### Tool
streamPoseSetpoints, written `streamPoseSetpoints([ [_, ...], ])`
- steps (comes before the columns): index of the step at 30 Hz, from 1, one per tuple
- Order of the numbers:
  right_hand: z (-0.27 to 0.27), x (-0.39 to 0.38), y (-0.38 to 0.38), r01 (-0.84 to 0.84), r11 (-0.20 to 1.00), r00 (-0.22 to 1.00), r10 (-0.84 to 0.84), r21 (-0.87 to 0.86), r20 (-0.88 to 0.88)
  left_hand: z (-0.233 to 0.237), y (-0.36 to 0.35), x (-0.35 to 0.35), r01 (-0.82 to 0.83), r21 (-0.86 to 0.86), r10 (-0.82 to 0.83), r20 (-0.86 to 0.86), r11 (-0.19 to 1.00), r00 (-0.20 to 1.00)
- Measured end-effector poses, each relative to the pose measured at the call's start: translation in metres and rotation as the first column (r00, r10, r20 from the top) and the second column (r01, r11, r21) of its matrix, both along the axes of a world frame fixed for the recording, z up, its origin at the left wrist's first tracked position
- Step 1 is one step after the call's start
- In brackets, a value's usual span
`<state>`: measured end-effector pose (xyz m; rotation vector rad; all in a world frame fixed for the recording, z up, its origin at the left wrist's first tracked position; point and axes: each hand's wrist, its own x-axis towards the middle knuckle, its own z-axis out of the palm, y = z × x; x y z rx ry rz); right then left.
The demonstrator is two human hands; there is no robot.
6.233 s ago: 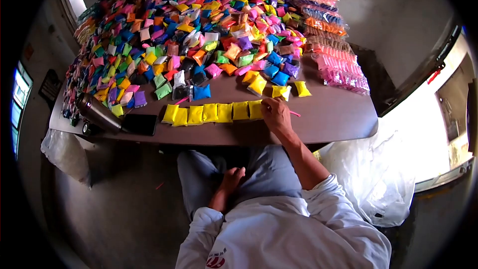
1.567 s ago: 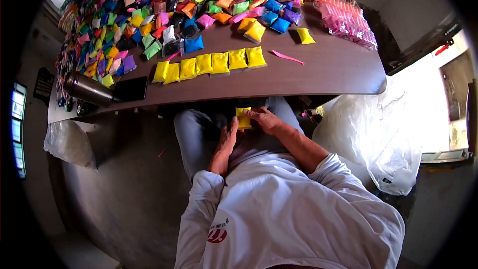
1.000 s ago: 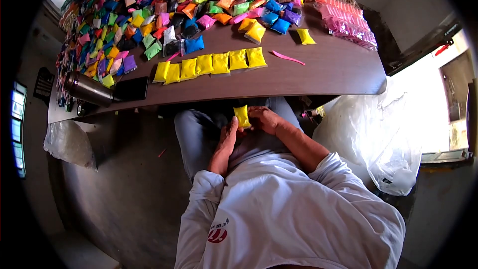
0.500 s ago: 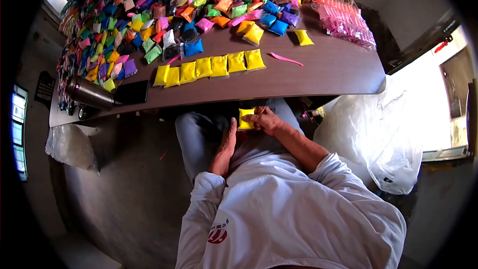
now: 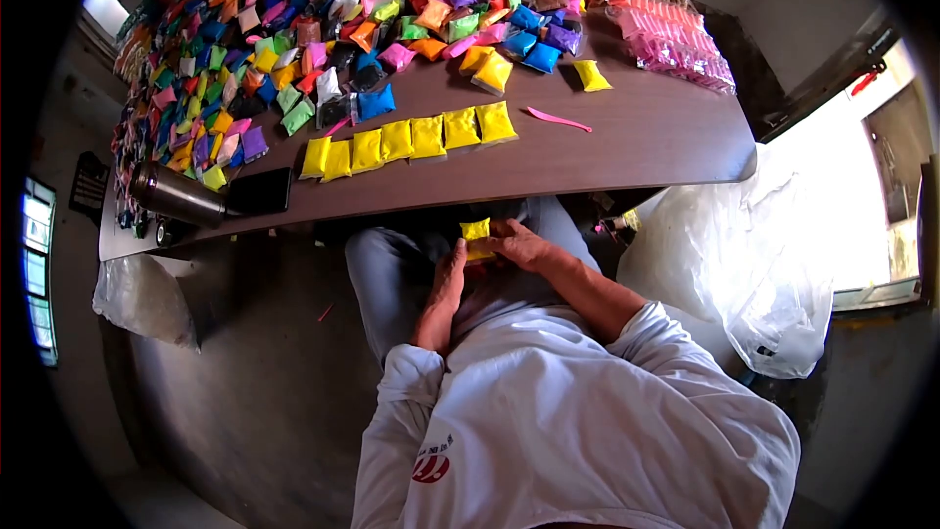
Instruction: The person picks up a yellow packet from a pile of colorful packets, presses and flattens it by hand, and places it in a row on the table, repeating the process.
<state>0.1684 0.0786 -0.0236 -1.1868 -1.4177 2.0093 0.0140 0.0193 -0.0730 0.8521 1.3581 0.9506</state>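
Note:
Over my lap, just below the table's front edge, a small plump yellow packet (image 5: pixel 475 231) is held between my two hands. My right hand (image 5: pixel 519 245) grips its right side with bent fingers. From the left, my left hand (image 5: pixel 449 272) presses against the packet's lower left edge, its thumb pointing up; its other fingers are partly hidden. On the table in front of me lies a slightly curved row of similar yellow packets (image 5: pixel 397 140). Another yellow packet (image 5: pixel 591 75) lies alone farther right, near a thin pink plastic tool (image 5: pixel 559 120).
A large heap of multicoloured packets (image 5: pixel 294 59) covers the back and left of the brown table (image 5: pixel 646 152). Bundled pink packets (image 5: pixel 685 49) are stacked at the right. A metal flask (image 5: pixel 176 193) and a black phone (image 5: pixel 258 190) lie front left. Plastic bags (image 5: pixel 725 264) hang beside the table.
The yellow packet has shifted slightly left and is now more covered by the fingers. My right hand has turned around its side, and my left hand still meets its left edge.

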Motion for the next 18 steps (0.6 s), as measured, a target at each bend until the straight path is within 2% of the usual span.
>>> streamPoseSetpoints([
  [1, -0.004, 0.0, 0.0, 0.001, 1.0, 1.0, -0.001, 0.0, 0.001, 0.001, 0.0, 0.001, 0.001, 0.0, -0.001, 0.001, 1.0, 1.0],
  [3, -0.016, 0.001, 0.0, 0.014, 0.998, 1.0, -0.014, 0.057, 0.0, 0.003, 0.0, 0.004, -0.018, 0.119, 0.04, -0.192, 0.993, 0.981],
  [6, -0.009, -0.001, -0.001, 0.069, 0.998, 0.998, -0.069, 0.008, 0.005, 0.0, 0.001, 0.001, 0.075, 0.135, -0.058, -0.123, 0.988, 0.991],
  [9, -0.016, -0.001, 0.001, 0.082, 0.996, 0.995, -0.083, -0.027, -0.059, 0.013, 0.0, 0.003, 0.076, 0.123, -0.066, -0.08, 0.989, 0.995],
  [13, -0.033, -0.003, 0.002, 0.129, 0.987, 0.984, -0.14, -0.096, -0.114, -0.005, 0.0, 0.0, 0.069, 0.134, -0.062, -0.058, 0.989, 0.996],
  [15, -0.037, -0.003, 0.001, 0.165, 0.983, 0.97, -0.177, -0.082, -0.169, 0.004, -0.002, 0.001, 0.105, 0.103, -0.091, -0.124, 0.989, 0.988],
  [18, -0.041, -0.003, 0.001, 0.187, 0.981, 0.966, -0.193, -0.05, -0.175, -0.012, 0.0, -0.003, 0.152, 0.081, -0.132, -0.218, 0.985, 0.967],
])
